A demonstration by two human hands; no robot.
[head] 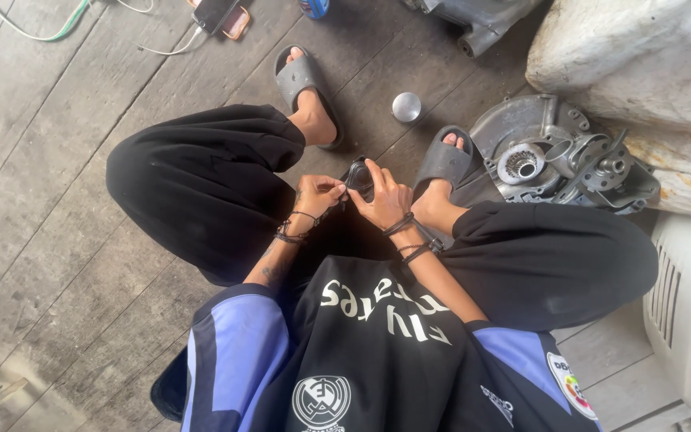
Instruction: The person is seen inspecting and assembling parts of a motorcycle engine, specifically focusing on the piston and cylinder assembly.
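1. Looks like a small repair workshop, set up on an old wooden plank floor (pixel 65 208).
2. Shown by the metal engine part (pixel 557 156) lying near the floor's right edge.
3. Also by a grey engine piece (pixel 481 20) at the top edge.

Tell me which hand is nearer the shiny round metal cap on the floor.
Right. The right hand sits below the metal cap; the left hand is farther off, below and left of it.

Small dark rounded part (pixel 357 178), glossy on top, pinched between both hands' fingertips, tilted, partly hidden by thumbs; exact kind too obscured to tell.
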